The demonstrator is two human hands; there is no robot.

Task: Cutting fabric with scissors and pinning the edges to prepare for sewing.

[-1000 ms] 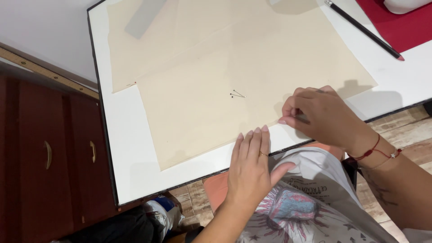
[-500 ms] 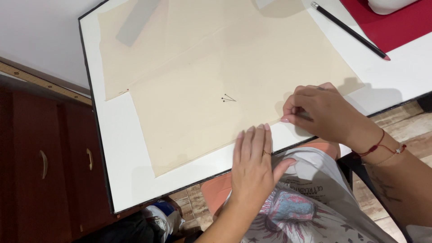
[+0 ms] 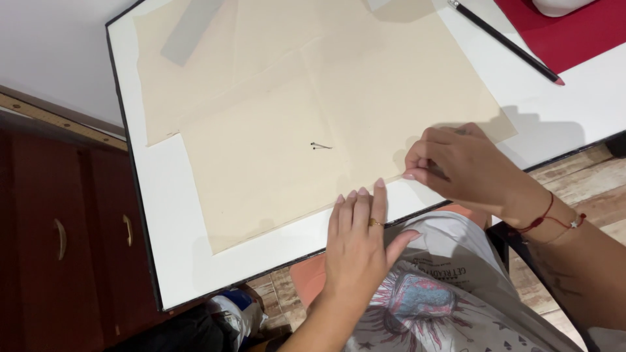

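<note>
no packages, labels, signs or screens

The right hand (image 3: 466, 171) covers the near edge of the beige paper (image 3: 293, 143) where its fingertips pinch, so whether they grip the sheet or something small on it cannot be told. The small dark mark (image 3: 320, 146) on the paper is too tiny to identify. The top edge cuts off the grey strip (image 3: 190, 29), the black pencil (image 3: 505, 42), the red cloth (image 3: 561, 32) and the white object (image 3: 561, 5) on it.
</note>
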